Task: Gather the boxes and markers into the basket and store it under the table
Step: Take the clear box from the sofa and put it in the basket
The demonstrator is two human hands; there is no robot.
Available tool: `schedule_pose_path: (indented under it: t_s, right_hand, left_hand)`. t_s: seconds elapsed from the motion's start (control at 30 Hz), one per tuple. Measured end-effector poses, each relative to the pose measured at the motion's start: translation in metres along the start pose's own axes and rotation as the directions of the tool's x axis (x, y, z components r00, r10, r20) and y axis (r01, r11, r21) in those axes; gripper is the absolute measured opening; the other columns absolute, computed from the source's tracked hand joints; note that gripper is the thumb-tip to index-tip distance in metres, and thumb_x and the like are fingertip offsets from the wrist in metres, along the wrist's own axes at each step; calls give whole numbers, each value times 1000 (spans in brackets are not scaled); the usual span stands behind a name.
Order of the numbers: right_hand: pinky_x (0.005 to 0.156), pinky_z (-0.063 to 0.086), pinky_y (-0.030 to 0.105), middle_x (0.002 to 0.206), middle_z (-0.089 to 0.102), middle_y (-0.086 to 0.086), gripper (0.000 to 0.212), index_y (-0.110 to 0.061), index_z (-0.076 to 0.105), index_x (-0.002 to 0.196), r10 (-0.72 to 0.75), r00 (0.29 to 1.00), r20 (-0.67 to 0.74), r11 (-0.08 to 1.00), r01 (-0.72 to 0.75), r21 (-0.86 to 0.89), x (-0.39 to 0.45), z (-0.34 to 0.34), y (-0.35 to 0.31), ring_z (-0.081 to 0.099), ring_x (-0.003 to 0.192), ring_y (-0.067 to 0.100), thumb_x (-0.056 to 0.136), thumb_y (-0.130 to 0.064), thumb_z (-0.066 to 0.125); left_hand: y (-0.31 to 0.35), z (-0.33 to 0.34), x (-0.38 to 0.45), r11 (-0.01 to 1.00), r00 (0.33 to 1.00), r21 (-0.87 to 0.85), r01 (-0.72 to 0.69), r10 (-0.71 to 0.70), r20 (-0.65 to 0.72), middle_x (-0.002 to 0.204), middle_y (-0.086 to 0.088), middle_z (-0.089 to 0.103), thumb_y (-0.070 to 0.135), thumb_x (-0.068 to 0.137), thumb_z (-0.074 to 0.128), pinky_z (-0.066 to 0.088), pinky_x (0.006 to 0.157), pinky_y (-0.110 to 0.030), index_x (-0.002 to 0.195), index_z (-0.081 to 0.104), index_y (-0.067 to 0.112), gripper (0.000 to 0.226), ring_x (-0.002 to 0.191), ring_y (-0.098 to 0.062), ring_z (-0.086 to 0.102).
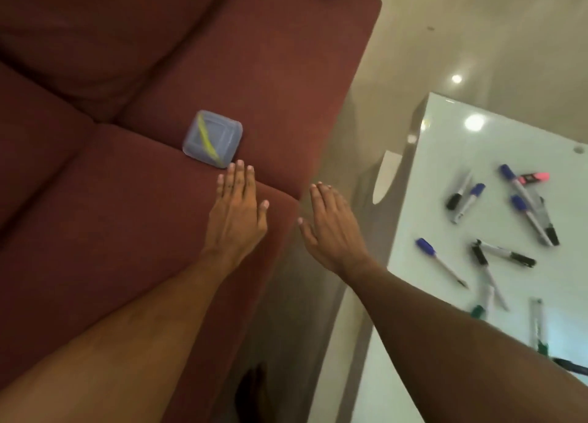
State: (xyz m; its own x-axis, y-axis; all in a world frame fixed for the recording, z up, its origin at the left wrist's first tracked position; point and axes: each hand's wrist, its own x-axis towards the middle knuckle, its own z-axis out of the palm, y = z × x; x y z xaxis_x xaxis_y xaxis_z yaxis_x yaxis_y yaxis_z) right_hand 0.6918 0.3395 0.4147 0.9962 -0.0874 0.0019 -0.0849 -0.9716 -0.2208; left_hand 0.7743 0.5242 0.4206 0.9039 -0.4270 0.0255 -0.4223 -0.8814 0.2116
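Note:
A small bluish plastic box [212, 139] with a yellow band across its lid lies on the maroon sofa's seat cushion, against the armrest. My left hand [237, 211] stretches toward it with straight fingers, fingertips just short of the box's near corner, holding nothing. My right hand [331, 228] hovers flat and empty over the gap between sofa and table. Several markers [509, 231] with blue, black and green caps, plus a pink highlighter [533, 178], lie scattered on the white glass table [445, 155] at the right. No basket shows.
The maroon sofa [143, 200] fills the left and middle of the view. A narrow strip of beige tiled floor [366, 110] runs between sofa and table. A bare foot [251, 394] is on the floor at the bottom.

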Motion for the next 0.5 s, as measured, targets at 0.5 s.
schedule_pose_path:
  t_s: [0.5]
  right_hand:
    - [116, 30, 35, 145, 49, 18, 56, 1, 42, 147, 292, 956, -23, 807, -234, 543, 201, 51, -121, 40, 136, 32, 100, -25, 58]
  left_hand:
    - [-144, 4, 126, 744, 869, -479, 466, -487, 89, 158, -23, 43, 34, 105, 51, 29, 122, -41, 156, 35, 1, 63, 148, -37, 37]
